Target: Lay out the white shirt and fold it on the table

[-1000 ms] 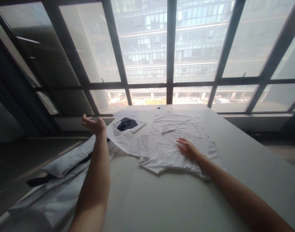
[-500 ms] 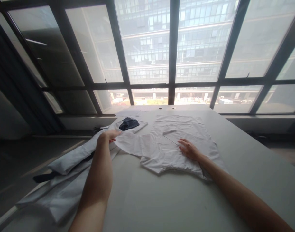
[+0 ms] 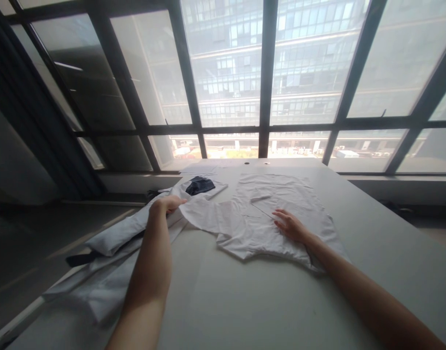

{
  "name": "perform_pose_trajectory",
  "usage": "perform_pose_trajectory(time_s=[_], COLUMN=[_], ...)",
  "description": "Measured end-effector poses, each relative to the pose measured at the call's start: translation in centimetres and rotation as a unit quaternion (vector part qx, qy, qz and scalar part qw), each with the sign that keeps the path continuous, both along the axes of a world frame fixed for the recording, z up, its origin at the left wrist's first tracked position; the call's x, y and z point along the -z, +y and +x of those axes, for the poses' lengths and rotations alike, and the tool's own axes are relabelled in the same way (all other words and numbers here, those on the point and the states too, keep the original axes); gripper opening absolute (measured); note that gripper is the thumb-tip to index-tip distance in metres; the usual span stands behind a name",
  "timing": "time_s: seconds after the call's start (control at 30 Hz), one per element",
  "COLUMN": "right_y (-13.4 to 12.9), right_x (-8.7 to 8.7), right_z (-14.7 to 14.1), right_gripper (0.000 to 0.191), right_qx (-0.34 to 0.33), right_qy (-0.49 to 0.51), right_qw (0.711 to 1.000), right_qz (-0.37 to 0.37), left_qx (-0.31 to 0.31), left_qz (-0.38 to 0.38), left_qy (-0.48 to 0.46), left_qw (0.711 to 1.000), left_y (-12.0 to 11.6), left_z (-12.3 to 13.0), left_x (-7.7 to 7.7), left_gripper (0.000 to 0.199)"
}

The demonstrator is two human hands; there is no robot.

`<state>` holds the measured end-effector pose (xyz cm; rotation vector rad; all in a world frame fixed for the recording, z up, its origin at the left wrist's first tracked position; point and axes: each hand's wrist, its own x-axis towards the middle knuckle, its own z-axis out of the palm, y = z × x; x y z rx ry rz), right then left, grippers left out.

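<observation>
A white shirt (image 3: 255,233) lies spread on the white table (image 3: 244,301), wrinkled across its body. One sleeve (image 3: 204,214) stretches left from it towards my left hand (image 3: 172,202). That hand pinches the sleeve's end, its fingers partly hidden behind the hand and wrist. My right hand (image 3: 290,226) rests on the shirt's body with its fingers spread and gripping nothing. Just ahead of those fingers, a slanting dark line and a small fold show in the cloth.
More white clothing (image 3: 115,238) is heaped along the table's left edge, partly hanging over. A dark folded cloth (image 3: 200,185) lies beyond my left hand. Large windows (image 3: 230,73) rise behind the table, with a dark curtain (image 3: 36,107) at left.
The whole view has shifted slightly, so everything sits a little further right. Both hands keep about the same places on the shirt.
</observation>
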<state>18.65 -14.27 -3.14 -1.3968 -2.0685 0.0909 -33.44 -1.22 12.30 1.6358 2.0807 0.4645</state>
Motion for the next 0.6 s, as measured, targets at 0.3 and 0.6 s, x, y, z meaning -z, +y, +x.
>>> perform_pose_trajectory(time_s=[0.3, 0.6], right_y=[0.3, 0.3], right_x=[0.2, 0.1], right_z=[0.1, 0.0], right_gripper=[0.043, 0.043], right_qx=[-0.003, -0.004], right_qy=[0.002, 0.002], right_qw=[1.0, 1.0], right_qz=[-0.008, -0.008], left_qx=[-0.101, -0.039], left_qz=[0.298, 0.389], left_qy=[0.052, 0.086], left_qw=[0.948, 0.916], left_y=[1.0, 0.8], left_z=[-0.5, 0.4], left_x=[-2.4, -1.6], left_gripper=[0.05, 0.066])
